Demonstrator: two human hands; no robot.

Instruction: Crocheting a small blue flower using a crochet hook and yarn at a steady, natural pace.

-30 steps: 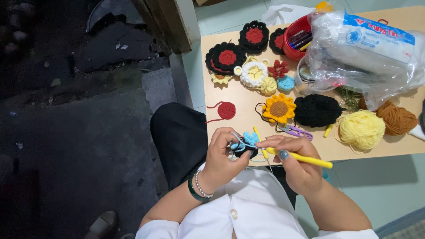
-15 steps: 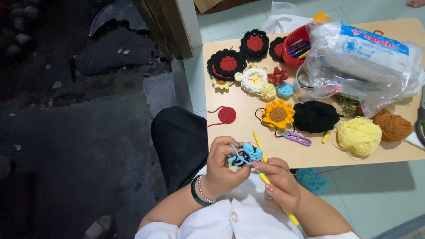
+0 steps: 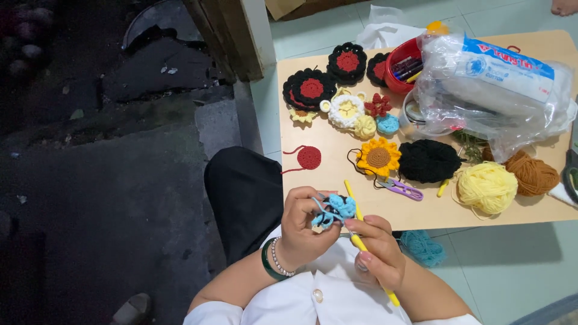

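I'm seeing the left hand (image 3: 304, 225) pinching the blue crochet piece (image 3: 335, 209) just below the board (image 3: 421, 213). The right hand (image 3: 376, 253) is gripping the yellow hook (image 3: 361, 241), its long axis running diagonally, tip touching the piece.

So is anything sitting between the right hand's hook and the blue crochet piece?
Nothing visible: the yellow crochet hook in the right hand already reaches the blue crochet piece, which the left hand holds.

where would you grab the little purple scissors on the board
Judging by their pose, take the purple scissors at the loop handles on their right end, coming from above: they lie flat, and the sunflower crowds the blade end.
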